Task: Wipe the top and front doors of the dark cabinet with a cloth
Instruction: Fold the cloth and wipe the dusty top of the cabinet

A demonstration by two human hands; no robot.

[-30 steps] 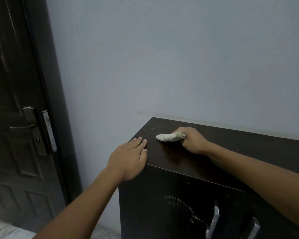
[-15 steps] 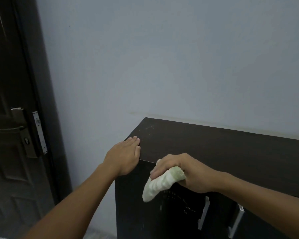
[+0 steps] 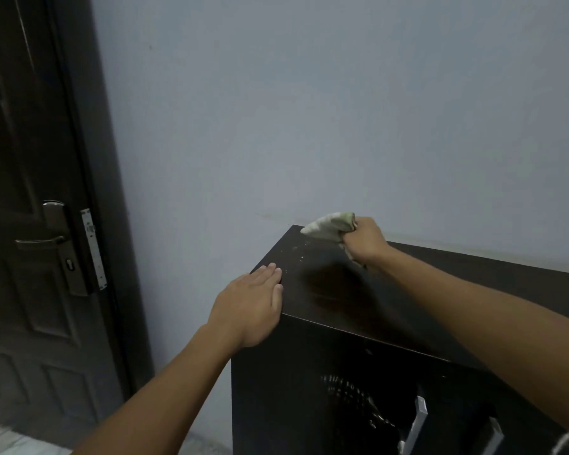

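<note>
On one cabinet [image 3: 391, 290], two hands [image 3: 248, 307], one cloth [image 3: 329, 226]

Home room: panelled door [image 3: 30, 224], cabinet [image 3: 342, 389]

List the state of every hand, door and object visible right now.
left hand: flat, resting on the cabinet's front left corner
right hand: grips the cloth
cloth: bunched, at the top's back left corner
cabinet top: pale specks near the left edge
cabinet doors: closed
room door: closed

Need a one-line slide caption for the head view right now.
Right hand holds the cloth at the dark cabinet top's back corner; left hand rests flat.
</note>
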